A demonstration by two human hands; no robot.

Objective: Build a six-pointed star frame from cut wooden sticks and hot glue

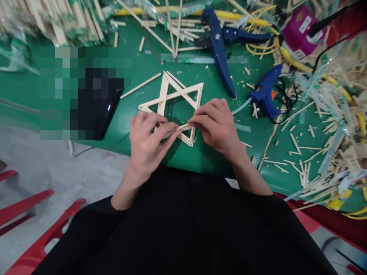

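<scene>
A six-pointed star frame (180,91) built of pale wooden sticks lies on the green table in front of me. Over its near side, my left hand (150,131) pinches a wooden stick (184,126) between thumb and fingers. The stick's other end is in the fingertips of my right hand (216,124). Both hands are closed, and the fingers hide part of the star's lower edge; whether the stick touches the frame I cannot tell. One loose stick (140,86) lies just left of the star's top point.
A blue cutter (219,53) lies beyond the star, and a blue glue gun (266,91) with its cord is at right. A dark device (99,107) sits left. Bundled sticks (57,23) fill the far left; scraps and plastic wrap (329,152) cover the right. Red chairs (54,233) stand below.
</scene>
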